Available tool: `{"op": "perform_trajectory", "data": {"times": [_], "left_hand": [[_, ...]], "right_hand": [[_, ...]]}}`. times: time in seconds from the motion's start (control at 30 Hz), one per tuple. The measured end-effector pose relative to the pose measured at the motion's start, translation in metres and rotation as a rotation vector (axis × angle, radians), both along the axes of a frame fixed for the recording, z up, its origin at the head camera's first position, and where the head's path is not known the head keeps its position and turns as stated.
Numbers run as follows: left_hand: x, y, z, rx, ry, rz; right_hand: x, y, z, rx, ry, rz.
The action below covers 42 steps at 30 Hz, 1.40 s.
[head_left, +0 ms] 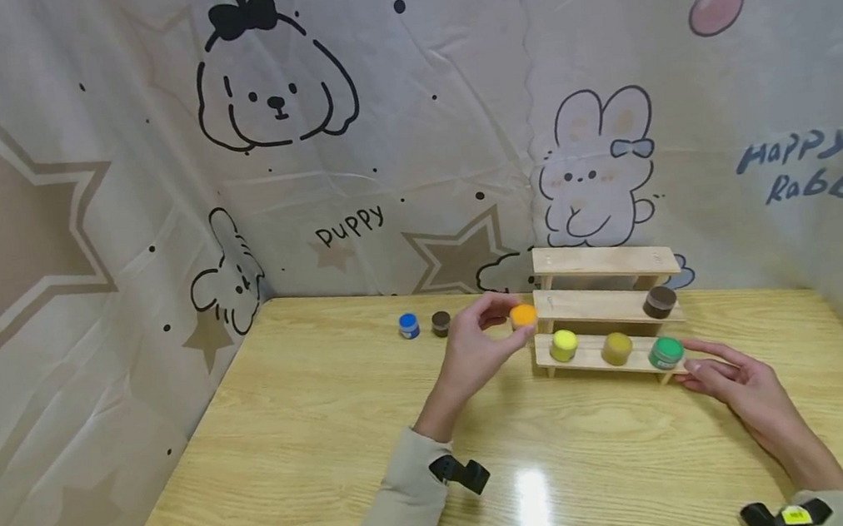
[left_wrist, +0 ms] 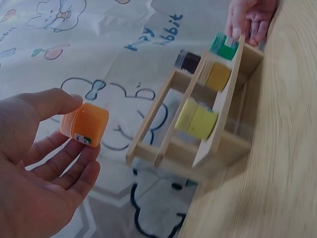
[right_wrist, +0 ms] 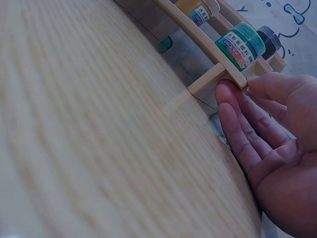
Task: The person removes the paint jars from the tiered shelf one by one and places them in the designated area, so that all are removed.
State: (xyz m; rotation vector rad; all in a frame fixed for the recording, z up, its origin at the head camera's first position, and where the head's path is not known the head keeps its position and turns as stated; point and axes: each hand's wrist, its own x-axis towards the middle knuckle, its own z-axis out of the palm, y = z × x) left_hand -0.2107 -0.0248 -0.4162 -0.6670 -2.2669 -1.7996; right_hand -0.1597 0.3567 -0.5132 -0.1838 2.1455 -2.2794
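Note:
My left hand (head_left: 474,346) pinches an orange paint jar (left_wrist: 89,124) between thumb and fingers, in the air just left of a three-tier wooden stand (head_left: 605,259). On the stand's lowest tier sit a yellow jar (head_left: 564,346), an ochre jar (head_left: 616,349) and a green paint jar (right_wrist: 241,47). A dark jar (head_left: 660,302) stands at the right end of the middle tier; the top tier bears no jar. At the lowest tier's right end, my right hand (right_wrist: 282,134) pinches the board's corner between thumb and fingertips, close beside the green jar.
A blue jar (head_left: 409,326) and a small dark brown jar (head_left: 441,324) stand at the back of the wood-grain table (head_left: 287,442), left of my left hand. A printed cloth (head_left: 381,149) with cartoon animals hangs behind the table and along its sides.

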Motion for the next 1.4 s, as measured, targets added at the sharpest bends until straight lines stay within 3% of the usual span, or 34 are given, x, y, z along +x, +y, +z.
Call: {"op": "perform_trajectory", "data": {"times": [0.23, 0.63, 0.87, 1.23, 1.4], "left_hand": [[0.007, -0.033, -0.009, -0.028, -0.007, 0.048], [0.001, -0.079, -0.028, 0.008, -0.076, 0.122], [-0.005, -0.092, -0.039, -0.012, -0.134, 0.143], [-0.008, -0.097, -0.063, -0.060, -0.249, 0.161], [-0.012, -0.099, -0.067, -0.060, -0.267, 0.168]], "right_hand": [[0.001, -0.001, 0.000, 0.013, -0.003, -0.003], [0.001, 0.000, 0.004, 0.028, -0.006, -0.007], [-0.001, 0.000, 0.002, -0.020, -0.019, 0.003], [0.006, 0.004, 0.001, 0.024, -0.028, 0.013], [0.001, 0.003, 0.003, 0.017, -0.008, 0.006]]}}
